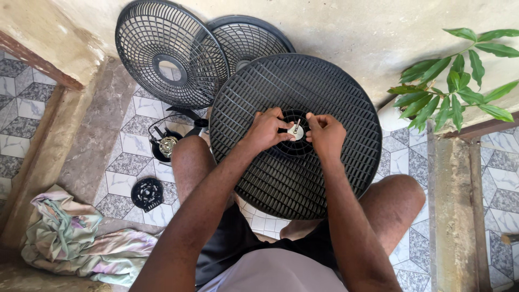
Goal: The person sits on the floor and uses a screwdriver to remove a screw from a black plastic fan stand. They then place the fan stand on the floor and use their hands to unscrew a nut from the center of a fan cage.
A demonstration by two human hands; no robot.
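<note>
A round black fan grille (324, 108) rests tilted on the lap, a small pale fitting (295, 130) at its hub.

A single head-worn camera looks steeply down over the seated person's lap, facing a pale wall that runs across the top of the frame. The view sits close: both forearms enter from the bottom edge and the left hand (266, 130) and right hand (326, 134) meet near the centre, over a round black fan grille (335, 103) propped on the knees. Patterned floor tiles (127, 151) fill the left and right margins, two more grilles (167, 54) lean on the wall, and leaves (454, 81) reach in at upper right.
</note>
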